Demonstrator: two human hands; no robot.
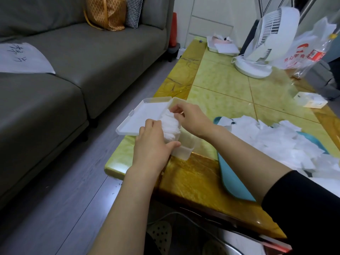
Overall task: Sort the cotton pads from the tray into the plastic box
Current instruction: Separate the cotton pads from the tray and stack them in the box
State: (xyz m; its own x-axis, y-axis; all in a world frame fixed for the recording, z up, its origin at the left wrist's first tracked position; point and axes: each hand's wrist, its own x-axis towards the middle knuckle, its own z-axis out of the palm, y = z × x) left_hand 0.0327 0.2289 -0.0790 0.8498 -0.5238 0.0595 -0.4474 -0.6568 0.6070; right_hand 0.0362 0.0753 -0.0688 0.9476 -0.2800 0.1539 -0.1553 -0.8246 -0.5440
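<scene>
Cotton pads [170, 124]: a packed row standing on edge inside the plastic box [184, 152], at its far half

- left hand [153, 144]: fingers curled against the near, left side of the row, thumb laid along the box's near rim
- right hand [191, 117]: fingers curled over the row's far end, pinching it; the two hands squeeze the cotton pads between them
- row's long axis runs along the box's length, away from the person; the near end of the box shows unfilled
- lid [145, 115] lies open flat to the left, hanging past the tabletop [220, 85] edge
- tray [231, 181], teal, sits just right of the box, under the right forearm, carrying a loose pile [276, 142] of pads

Judgement: the remaining supply lies to the right, so the right hand is nearer for the next fetch, while the left hand is placed to keep the row from toppling into the gap; much of the pile is not yet sorted
</scene>
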